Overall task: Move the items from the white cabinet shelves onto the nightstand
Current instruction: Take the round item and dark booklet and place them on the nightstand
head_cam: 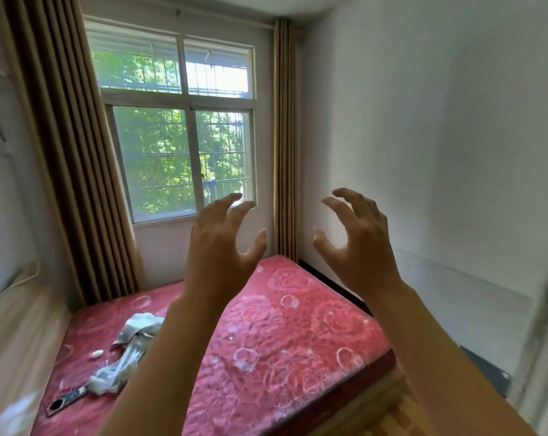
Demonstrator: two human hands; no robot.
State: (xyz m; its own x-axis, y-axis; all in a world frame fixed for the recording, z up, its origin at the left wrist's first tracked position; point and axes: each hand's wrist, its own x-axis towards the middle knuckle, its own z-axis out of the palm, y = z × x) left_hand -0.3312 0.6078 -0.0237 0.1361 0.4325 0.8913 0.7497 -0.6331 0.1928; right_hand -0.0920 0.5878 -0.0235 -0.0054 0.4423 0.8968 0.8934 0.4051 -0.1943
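A bed with a red flowered mattress (297, 325) fills the middle of the room, its far end under the window (184, 130) and its right edge running close along the white wall (439, 152), with only a narrow dark strip of floor between them. Brown curtains (61, 136) hang at both sides of the window. On the near left part of the mattress lies a crumpled white cloth (131, 350), with a small white oval thing (96, 354) just beside it and a dark flat object (66, 401) nearer still. A pale wooden surface (11, 341) borders the bed on the left.

Both arms reach forward above the mattress, in free air. The left hand (222, 243) and the right hand (360, 243) are raised side by side, well apart, fingers spread and lightly bent, palms turned toward each other. Neither holds or touches anything.

Neither the white cabinet with its items nor the nightstand shows in this view.
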